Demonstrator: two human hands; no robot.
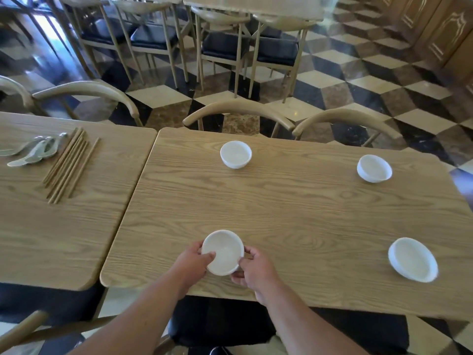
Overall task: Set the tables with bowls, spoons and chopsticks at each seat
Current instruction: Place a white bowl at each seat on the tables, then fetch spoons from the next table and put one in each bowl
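Observation:
Both my hands hold a white bowl (223,252) at the near edge of the right wooden table (294,213). My left hand (195,260) grips its left rim, thumb over the edge. My right hand (253,270) curls round its right side. Three more white bowls stand on this table: far centre (236,154), far right (374,168) and near right (412,259). On the left table (51,226), a bundle of wooden chopsticks (68,165) lies beside several pale spoons (33,151).
Wooden chairs with curved backs (238,111) (345,119) stand at the far side of the right table, another (84,90) behind the left one. A dark-seated chair (217,321) is under the near edge. More tables and chairs stand beyond on a chequered floor.

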